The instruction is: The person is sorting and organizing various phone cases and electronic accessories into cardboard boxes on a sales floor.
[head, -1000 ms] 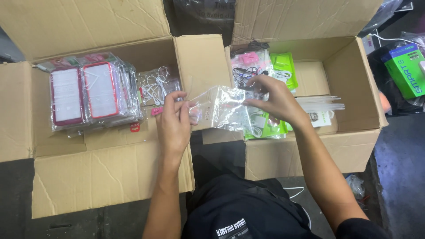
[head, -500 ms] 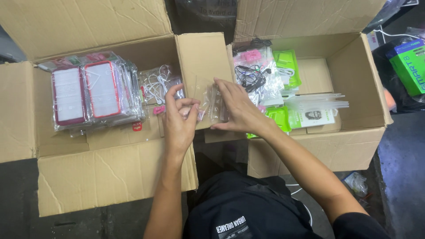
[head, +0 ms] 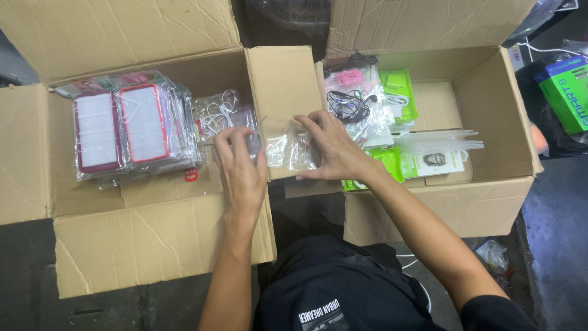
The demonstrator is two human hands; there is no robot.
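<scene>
Both my hands grip a small clear plastic bag [head: 293,147] over the flap between two open cardboard boxes. My left hand [head: 239,168] pinches its left edge above the left box [head: 153,227]. My right hand [head: 331,147] presses on its right side next to the right box [head: 441,205]. The bag looks crumpled and see-through; I cannot tell what is inside it.
The left box holds a stack of red-framed cases in clear sleeves [head: 125,125] and bagged white earphones [head: 223,116]. The right box holds bagged black earphones [head: 349,104], green packets [head: 398,92] and flat clear packs [head: 438,144]. A green carton [head: 566,89] lies at far right.
The clear bag was spread wide between both hands a second ago. It is now folded small, and both hands have moved left and closer together over the box flap.
</scene>
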